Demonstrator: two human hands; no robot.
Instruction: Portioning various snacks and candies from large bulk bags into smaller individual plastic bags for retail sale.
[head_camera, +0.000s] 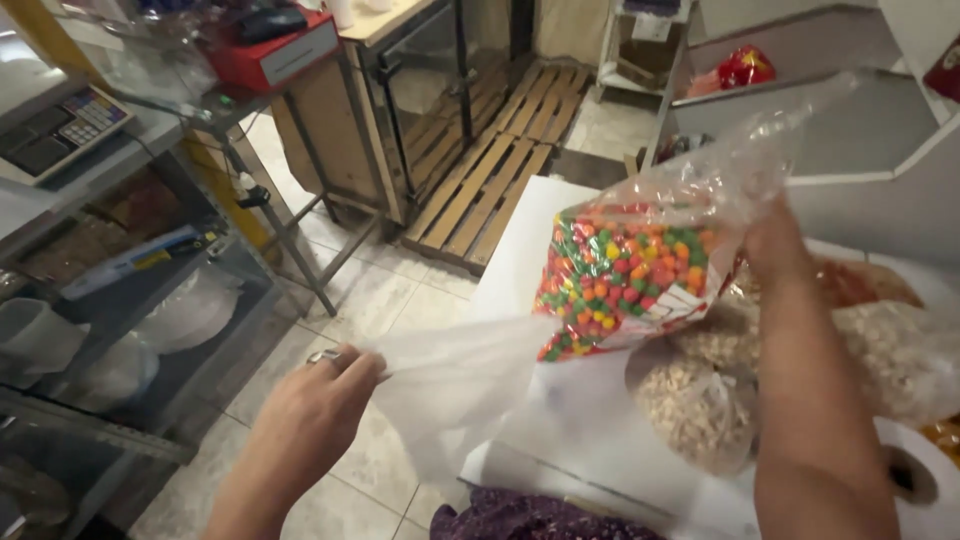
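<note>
We hold a clear plastic bag packed with small red, orange, yellow and green round candies (625, 270) up over the white table (520, 260). Our right hand (772, 240) is closed around the bag's gathered neck, the candies hanging just left of and below its fingers. Our left hand (315, 410), a ring on one finger, pinches the edge of a thin translucent plastic bag (450, 380) that reaches to the candy bag's lower corner. Clear bags of pale nuts (700, 400) lie beneath.

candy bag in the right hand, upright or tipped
Tipped: the right hand holds the candy bag slanted, its lower end at the thin empty bag pinched by the left hand.
</note>
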